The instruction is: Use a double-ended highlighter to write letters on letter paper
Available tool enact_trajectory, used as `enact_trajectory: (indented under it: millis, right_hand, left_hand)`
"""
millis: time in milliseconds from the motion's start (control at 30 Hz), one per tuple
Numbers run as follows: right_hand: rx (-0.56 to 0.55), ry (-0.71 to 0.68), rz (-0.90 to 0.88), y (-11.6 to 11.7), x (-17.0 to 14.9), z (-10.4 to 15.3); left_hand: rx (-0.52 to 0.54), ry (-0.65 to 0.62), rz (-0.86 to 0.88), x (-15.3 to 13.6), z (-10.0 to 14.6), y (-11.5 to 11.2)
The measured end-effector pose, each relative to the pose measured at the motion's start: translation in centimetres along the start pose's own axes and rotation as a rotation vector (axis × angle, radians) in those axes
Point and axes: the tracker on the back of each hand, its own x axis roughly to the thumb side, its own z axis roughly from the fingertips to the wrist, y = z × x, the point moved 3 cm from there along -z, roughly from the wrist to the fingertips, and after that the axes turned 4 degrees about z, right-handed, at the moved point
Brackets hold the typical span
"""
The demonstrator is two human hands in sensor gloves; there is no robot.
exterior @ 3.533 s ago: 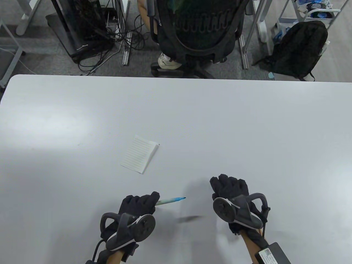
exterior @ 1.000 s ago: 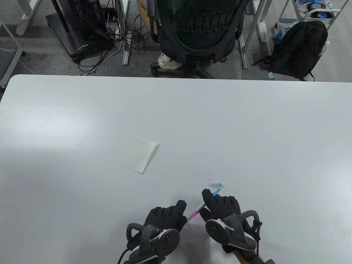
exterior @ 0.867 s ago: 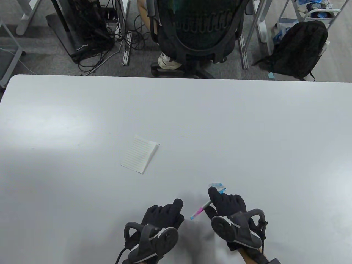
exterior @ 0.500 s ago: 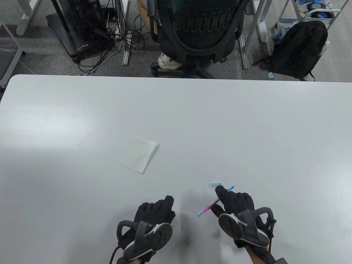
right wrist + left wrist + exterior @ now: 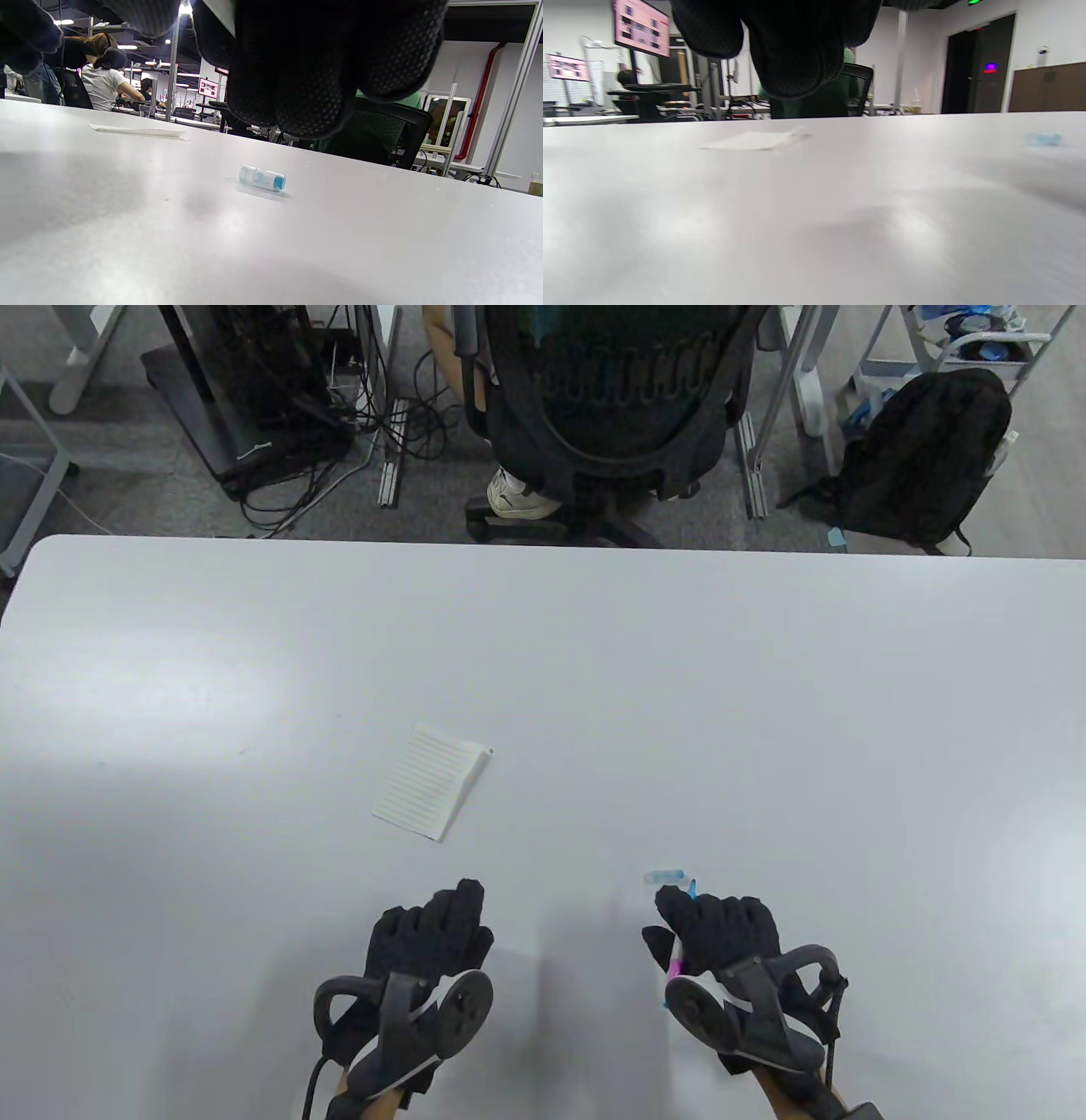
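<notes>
On table (image 5: 594, 661), right hand (image 5: 717, 929) fingers gripping highlighter (image 5: 676, 963), left hand (image 5: 428, 933) loosely curled, empty

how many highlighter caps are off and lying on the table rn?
1. The blue cap lies on the table just beyond the right hand. None other shows; the hands could hide one.

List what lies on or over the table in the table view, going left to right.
Left hand → letter paper overlaps it in column, so roughly together; then blue cap, then right hand holding the highlighter.
</notes>
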Motion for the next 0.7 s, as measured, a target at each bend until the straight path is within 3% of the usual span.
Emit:
enact_trajectory:
  millis: [267, 367, 700]
  right_hand:
    - [-0.029, 0.013, -0.051, -0.3, -0.2, 0.0]
    - [-0.033, 0.014, -0.056, -0.2, -0.2, 0.0]
    - [-0.059, 0.009, -0.072, -0.2, -0.1, 0.3]
  left_hand:
    - [-0.008, 0.174, -0.017, -4.1, -3.3, 0.6]
    - [-0.101, 0.215, -0.052, -4.7, -5.1, -0.1]
    - [-0.264, 0.301, -0.141, -4.5, -11.1, -3.5]
